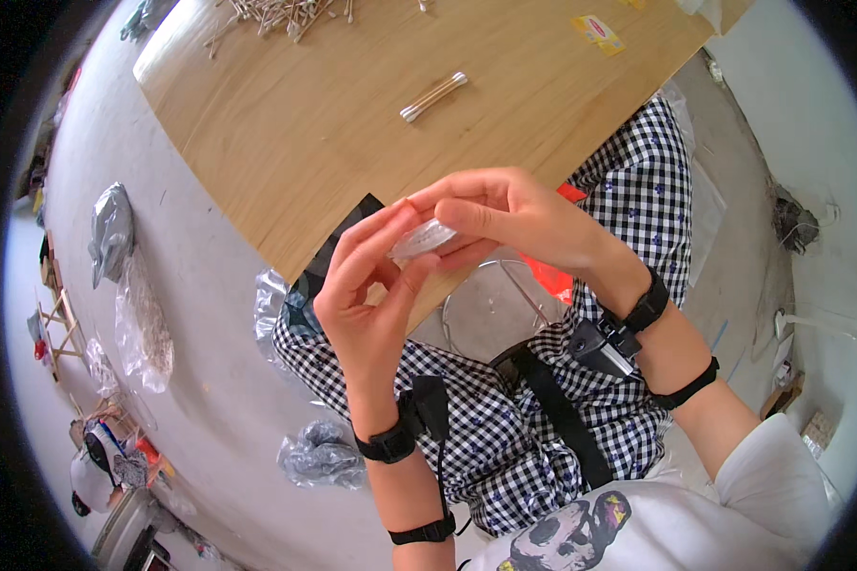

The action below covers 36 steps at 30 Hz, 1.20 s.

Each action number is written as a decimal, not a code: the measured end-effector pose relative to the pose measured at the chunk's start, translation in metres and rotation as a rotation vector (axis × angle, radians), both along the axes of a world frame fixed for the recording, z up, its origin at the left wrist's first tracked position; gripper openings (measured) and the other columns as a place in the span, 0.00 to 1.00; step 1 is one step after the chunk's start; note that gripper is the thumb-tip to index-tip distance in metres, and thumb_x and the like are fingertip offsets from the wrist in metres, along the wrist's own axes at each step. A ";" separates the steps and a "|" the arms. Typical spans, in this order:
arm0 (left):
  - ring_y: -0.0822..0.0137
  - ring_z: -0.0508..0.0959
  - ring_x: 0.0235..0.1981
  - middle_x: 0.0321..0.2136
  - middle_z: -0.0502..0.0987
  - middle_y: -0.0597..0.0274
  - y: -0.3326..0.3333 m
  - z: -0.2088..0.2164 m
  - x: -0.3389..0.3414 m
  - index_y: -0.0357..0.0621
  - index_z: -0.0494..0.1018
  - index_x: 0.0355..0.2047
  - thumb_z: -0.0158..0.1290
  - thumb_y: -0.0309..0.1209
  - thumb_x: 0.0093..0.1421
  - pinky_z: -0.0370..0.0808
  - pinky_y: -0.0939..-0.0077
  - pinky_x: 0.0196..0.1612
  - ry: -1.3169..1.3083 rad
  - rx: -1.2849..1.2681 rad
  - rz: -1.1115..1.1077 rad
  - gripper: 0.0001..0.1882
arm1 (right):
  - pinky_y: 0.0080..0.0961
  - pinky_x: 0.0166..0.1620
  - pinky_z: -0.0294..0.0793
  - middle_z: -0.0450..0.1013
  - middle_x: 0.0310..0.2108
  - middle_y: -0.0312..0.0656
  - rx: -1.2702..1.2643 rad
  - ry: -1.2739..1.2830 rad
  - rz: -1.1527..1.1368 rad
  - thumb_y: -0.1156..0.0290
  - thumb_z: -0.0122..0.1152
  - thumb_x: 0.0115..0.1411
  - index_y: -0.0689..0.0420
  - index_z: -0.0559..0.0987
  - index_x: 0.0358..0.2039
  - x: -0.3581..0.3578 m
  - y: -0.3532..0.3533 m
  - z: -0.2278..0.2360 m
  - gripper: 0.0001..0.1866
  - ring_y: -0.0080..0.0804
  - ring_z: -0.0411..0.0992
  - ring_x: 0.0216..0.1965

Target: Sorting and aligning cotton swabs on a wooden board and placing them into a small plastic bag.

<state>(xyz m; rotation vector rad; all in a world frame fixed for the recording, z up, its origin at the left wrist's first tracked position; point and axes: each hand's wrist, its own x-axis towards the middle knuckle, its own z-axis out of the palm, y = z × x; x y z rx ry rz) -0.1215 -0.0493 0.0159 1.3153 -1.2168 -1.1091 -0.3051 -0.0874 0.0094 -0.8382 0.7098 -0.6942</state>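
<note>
Over the near edge of the wooden table (286,143), my two hands meet around a small piece of clear, crinkled plastic that looks like a little bag (424,239). My left hand (369,271) has its fingers curled along the far side of the plastic and its thumb against the near side. From the right, my right hand (514,214) presses its thumb on the plastic's right end. Fingers hide part of the plastic, so I cannot tell what is inside. Beyond the hands, a few cotton swabs (434,96) lie side by side on the table.
A loose pile of cotton swabs (290,13) is at the table's far left. A small yellow label (598,34) lies at the far right. Below the table edge are checkered trousers (419,381) and a stool (490,305). Grey plastic bags (321,455) lie on the floor.
</note>
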 end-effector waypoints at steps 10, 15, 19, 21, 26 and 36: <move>0.76 0.77 0.35 0.37 0.79 0.60 0.006 -0.006 -0.014 0.36 0.80 0.38 0.60 0.17 0.55 0.73 0.87 0.33 0.000 -0.048 0.076 0.09 | 0.23 0.43 0.80 0.77 0.45 0.46 -0.218 0.097 -0.266 0.76 0.59 0.62 0.62 0.77 0.37 0.012 0.015 0.001 0.05 0.27 0.77 0.43; 0.76 0.77 0.35 0.37 0.78 0.61 0.008 -0.012 -0.017 0.36 0.79 0.39 0.58 0.18 0.57 0.74 0.86 0.34 0.103 -0.066 0.078 0.08 | 0.20 0.38 0.81 0.78 0.41 0.41 -0.301 0.157 -0.335 0.76 0.58 0.62 0.63 0.78 0.32 0.014 0.015 0.000 0.04 0.25 0.77 0.39; 0.79 0.75 0.31 0.34 0.78 0.64 0.010 -0.011 -0.018 0.35 0.78 0.38 0.57 0.21 0.59 0.71 0.88 0.32 0.128 0.025 0.099 0.06 | 0.22 0.44 0.79 0.78 0.43 0.48 -0.136 0.163 -0.264 0.75 0.60 0.61 0.61 0.75 0.37 0.013 0.015 0.008 0.06 0.27 0.77 0.41; 0.81 0.74 0.28 0.32 0.79 0.65 0.010 -0.011 -0.027 0.37 0.77 0.38 0.58 0.24 0.60 0.68 0.89 0.28 0.125 0.057 0.128 0.06 | 0.21 0.42 0.79 0.78 0.41 0.47 -0.059 0.178 -0.288 0.74 0.60 0.61 0.61 0.73 0.39 0.012 0.015 0.006 0.07 0.26 0.77 0.40; 0.80 0.73 0.26 0.35 0.81 0.61 0.008 -0.008 -0.032 0.35 0.76 0.42 0.56 0.26 0.61 0.68 0.87 0.26 0.254 0.166 0.198 0.10 | 0.21 0.36 0.81 0.77 0.37 0.43 -0.108 0.158 -0.284 0.72 0.60 0.61 0.62 0.71 0.40 0.012 0.009 0.003 0.10 0.25 0.78 0.36; 0.77 0.74 0.28 0.39 0.79 0.58 0.008 -0.020 -0.029 0.32 0.73 0.51 0.53 0.27 0.64 0.72 0.84 0.30 0.428 0.170 0.246 0.16 | 0.23 0.38 0.80 0.78 0.39 0.44 0.115 0.002 -0.213 0.68 0.62 0.61 0.61 0.73 0.43 0.005 -0.002 0.001 0.14 0.28 0.78 0.38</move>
